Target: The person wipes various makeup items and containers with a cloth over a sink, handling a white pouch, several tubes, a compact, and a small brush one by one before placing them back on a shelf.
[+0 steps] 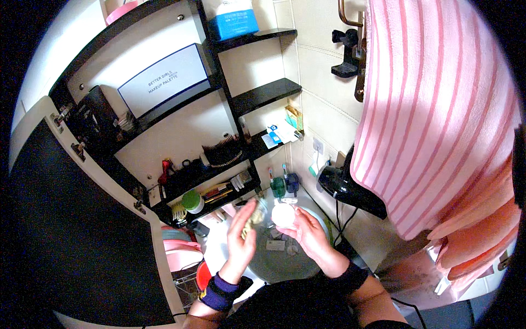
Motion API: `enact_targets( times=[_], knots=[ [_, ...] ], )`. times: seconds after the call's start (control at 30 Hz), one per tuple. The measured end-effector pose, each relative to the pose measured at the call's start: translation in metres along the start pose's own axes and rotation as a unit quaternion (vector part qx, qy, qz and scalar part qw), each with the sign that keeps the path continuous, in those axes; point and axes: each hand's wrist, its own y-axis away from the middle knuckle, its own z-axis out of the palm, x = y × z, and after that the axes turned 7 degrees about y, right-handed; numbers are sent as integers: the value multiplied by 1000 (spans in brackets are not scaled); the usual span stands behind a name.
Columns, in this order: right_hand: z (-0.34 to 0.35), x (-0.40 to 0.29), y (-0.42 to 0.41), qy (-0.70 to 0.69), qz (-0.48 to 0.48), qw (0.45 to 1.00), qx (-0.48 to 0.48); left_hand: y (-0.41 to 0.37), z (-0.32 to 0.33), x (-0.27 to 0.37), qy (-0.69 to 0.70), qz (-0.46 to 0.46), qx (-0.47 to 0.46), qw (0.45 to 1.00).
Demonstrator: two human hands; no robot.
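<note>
Over the washbasin (pixel 283 265), my left hand (pixel 240 234) holds a crumpled pale-yellow thing (pixel 256 217) between thumb and fingers; it is blurred, perhaps a cloth or a sponge. To the right, the fingers of my right hand (pixel 306 231) grip a round white object (pixel 283 214) by its edge, its flat bright face turned up. The two hands are apart. Inside the grey basin, beneath the hands, lie several small packets (pixel 275 245), too unclear to name. A dark band (pixel 222 293) wraps my left wrist.
An open mirror-cabinet door (pixel 82 222) stands at left. Black shelves carry a hairbrush (pixel 224 152), a green-lidded jar (pixel 192 201) and a box with writing (pixel 164 80). Two cups (pixel 277 187) with toothbrushes stand behind the basin. A pink striped towel (pixel 427 103) hangs right, beside a black appliance (pixel 349 189).
</note>
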Motion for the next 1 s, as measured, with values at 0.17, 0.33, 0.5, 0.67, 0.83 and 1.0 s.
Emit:
enact_targets(
  times=[0.17,0.33,0.5,0.67,0.83,1.0],
  knots=[
    [3,-3,1,9,-11,1000,-7,3,0,-5,-20,-3,-65,998],
    [4,-15,0,12,-23,1000,3,-1,-13,-13,90,-138,74,984],
    [6,-6,-4,5,-15,999,-28,-10,4,7,-62,149,17,987],
    [4,-7,-2,7,-10,1000,-5,-6,12,2,-127,116,-64,983],
    [1,-16,-1,36,-13,999,-3,1,-4,-33,72,-156,58,983],
    [3,-8,-6,17,-6,1000,-22,1,10,-17,254,-247,24,935]
  ],
)
